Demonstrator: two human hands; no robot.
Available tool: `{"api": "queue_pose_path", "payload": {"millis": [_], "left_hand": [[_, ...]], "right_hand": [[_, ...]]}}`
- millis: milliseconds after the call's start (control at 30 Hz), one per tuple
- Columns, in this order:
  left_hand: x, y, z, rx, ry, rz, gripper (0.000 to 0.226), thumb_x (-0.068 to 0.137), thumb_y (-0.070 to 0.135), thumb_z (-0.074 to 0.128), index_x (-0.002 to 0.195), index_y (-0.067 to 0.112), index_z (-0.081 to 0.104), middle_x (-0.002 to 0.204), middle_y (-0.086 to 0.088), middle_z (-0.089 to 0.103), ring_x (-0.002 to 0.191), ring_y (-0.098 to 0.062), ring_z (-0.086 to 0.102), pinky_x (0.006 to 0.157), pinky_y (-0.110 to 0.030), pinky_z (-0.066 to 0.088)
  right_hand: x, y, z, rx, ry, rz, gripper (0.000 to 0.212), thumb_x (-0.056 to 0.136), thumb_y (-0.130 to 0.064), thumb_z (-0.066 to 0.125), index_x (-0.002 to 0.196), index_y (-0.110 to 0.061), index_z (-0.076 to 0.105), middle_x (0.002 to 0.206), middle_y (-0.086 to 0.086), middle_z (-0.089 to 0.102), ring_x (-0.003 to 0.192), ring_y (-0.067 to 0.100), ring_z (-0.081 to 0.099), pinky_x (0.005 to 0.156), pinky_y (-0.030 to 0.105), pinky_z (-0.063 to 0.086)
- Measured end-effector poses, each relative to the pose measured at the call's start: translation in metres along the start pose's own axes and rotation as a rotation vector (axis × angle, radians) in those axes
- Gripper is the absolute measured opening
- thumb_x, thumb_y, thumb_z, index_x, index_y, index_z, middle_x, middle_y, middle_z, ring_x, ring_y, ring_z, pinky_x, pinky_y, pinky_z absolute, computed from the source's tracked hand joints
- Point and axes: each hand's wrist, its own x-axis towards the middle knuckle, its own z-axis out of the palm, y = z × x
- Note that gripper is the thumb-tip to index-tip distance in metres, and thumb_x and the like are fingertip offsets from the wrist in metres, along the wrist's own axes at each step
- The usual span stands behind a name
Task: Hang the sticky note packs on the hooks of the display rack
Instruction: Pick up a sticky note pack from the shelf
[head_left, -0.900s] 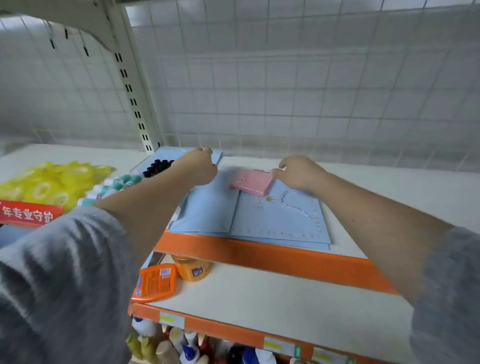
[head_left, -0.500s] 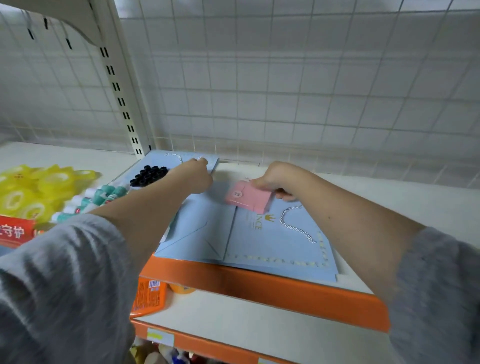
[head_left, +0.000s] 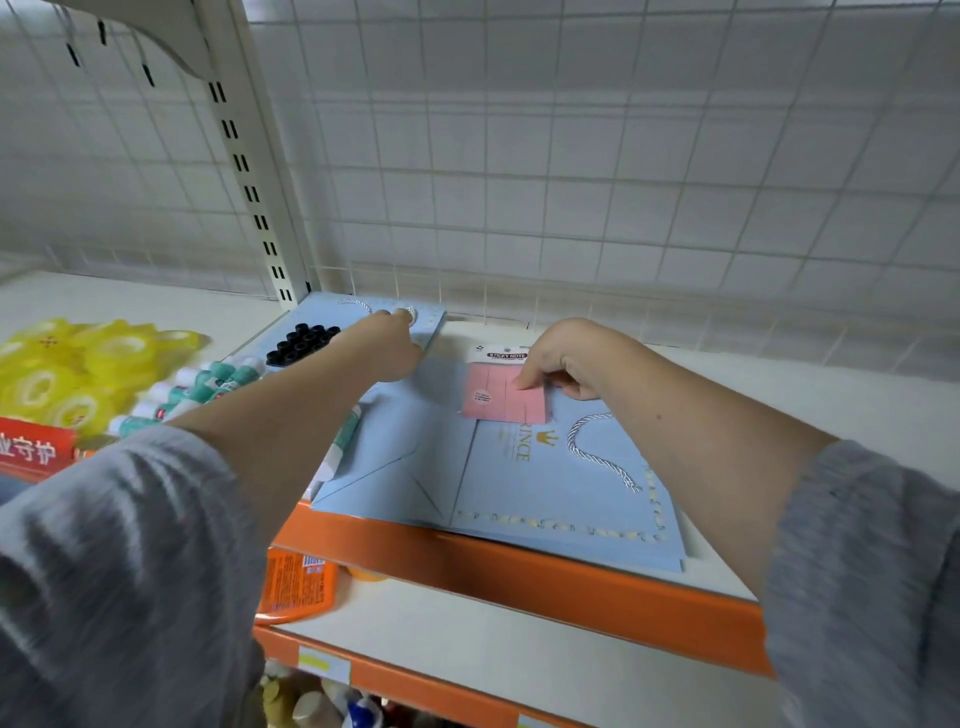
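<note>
Since a moment ago our right hand (head_left: 563, 358) has pinched the pink sticky note pack (head_left: 503, 391) on the blue bags (head_left: 545, 467), left hand (head_left: 387, 345) fingers hidden, so we judge lifting toward the rack's hooks, unseen, comes next.

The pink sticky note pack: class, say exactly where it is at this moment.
In the head view, the pink sticky note pack lies just right of centre on the light blue paper bags on the shelf, pinched by the right hand.
</note>
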Motion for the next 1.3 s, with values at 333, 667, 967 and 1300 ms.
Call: {"api": "queue_pose_path", "payload": {"millis": [333, 667, 967, 1300], "left_hand": [[-0.004, -0.006, -0.003, 0.002, 0.008, -0.014, 0.054, 0.094, 0.021, 0.041, 0.146, 0.013, 0.026, 0.144, -0.012, 0.035, 0.123, -0.032, 0.044, 0.091, -0.037, 0.041], [-0.045, 0.024, -0.006, -0.093, 0.151, -0.106, 0.051, 0.097, 0.019, 0.036, 0.146, 0.013, 0.026, 0.149, -0.009, 0.032, 0.126, -0.029, 0.043, 0.093, -0.036, 0.040], [-0.152, 0.053, -0.002, -0.383, 0.360, -0.397, 0.038, 0.096, 0.015, 0.038, 0.132, 0.008, 0.047, 0.133, -0.016, 0.052, 0.113, -0.033, 0.052, 0.082, -0.029, 0.039], [-0.344, 0.022, 0.046, -0.492, 0.559, -0.851, 0.047, 0.098, 0.023, 0.040, 0.143, 0.015, 0.034, 0.145, -0.009, 0.041, 0.124, -0.025, 0.048, 0.095, -0.029, 0.039]], "right_hand": [[0.012, 0.002, 0.014, 0.794, 0.239, -0.130, 0.011, 0.087, 0.004, 0.051, 0.087, -0.006, 0.055, 0.075, 0.011, 0.054, 0.057, 0.022, 0.051, 0.059, 0.030, 0.048], [0.002, 0.025, 0.003, 0.951, 0.229, -0.196, 0.016, 0.085, -0.004, 0.056, 0.099, 0.003, 0.062, 0.077, 0.010, 0.054, 0.074, 0.020, 0.047, 0.090, 0.059, 0.046], [-0.047, 0.045, 0.013, 0.862, -0.071, -0.299, 0.037, 0.077, -0.026, 0.077, 0.105, -0.008, 0.061, 0.101, 0.010, 0.070, 0.093, 0.027, 0.069, 0.081, 0.051, 0.055], [-0.157, 0.055, 0.109, 0.591, -0.398, -0.622, 0.020, 0.085, -0.029, 0.068, 0.074, -0.013, 0.064, 0.098, 0.019, 0.070, 0.090, 0.036, 0.068, 0.082, 0.058, 0.053]]}}
